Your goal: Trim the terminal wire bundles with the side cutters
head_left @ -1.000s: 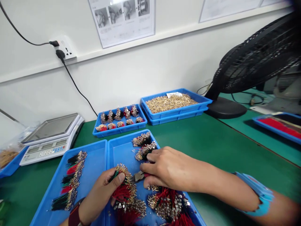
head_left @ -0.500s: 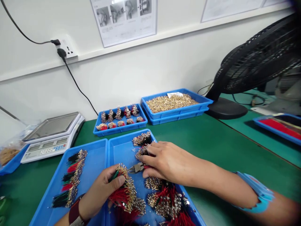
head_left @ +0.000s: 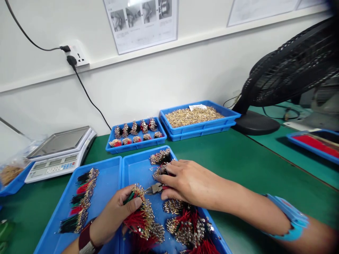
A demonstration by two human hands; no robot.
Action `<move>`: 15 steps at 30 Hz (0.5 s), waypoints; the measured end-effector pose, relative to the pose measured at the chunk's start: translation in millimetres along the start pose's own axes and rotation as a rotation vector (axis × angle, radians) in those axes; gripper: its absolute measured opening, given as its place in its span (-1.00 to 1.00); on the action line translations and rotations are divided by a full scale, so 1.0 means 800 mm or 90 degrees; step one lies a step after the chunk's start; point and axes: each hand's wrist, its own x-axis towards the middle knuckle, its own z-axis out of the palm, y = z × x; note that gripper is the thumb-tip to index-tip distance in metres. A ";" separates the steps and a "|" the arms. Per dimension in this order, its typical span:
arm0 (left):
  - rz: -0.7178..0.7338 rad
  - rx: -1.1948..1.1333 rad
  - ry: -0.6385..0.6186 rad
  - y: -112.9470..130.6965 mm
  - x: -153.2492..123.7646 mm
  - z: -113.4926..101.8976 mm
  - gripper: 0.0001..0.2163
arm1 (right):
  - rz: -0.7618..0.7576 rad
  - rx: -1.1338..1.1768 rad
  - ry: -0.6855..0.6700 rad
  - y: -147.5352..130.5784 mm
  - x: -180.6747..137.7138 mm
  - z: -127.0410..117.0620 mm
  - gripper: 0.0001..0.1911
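My left hand (head_left: 112, 215) is closed round a bundle of red, green and black wires with metal terminals (head_left: 140, 213), held over the near right blue tray (head_left: 137, 169). My right hand (head_left: 185, 183) grips small cutting pliers (head_left: 153, 189), their jaws pointing left toward the bundle's tip. More terminal bundles (head_left: 160, 157) lie just beyond my right hand, and a heap of red wired terminals (head_left: 189, 227) lies beneath my right wrist.
The near left blue tray (head_left: 106, 176) holds a row of black and red wire bundles (head_left: 81, 199). Behind are a tray of upright bundles (head_left: 135, 132), stacked trays of loose brass terminals (head_left: 193, 115), a weighing scale (head_left: 59, 150), a black fan (head_left: 288, 70) and a tray at right (head_left: 315, 143).
My right hand with the pliers has shifted slightly away and up the tray. My left hand and its bundle have stayed nearly in place.
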 end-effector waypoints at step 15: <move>0.019 0.004 0.013 -0.002 0.002 0.003 -0.47 | -0.015 0.045 -0.045 -0.003 -0.001 -0.008 -0.59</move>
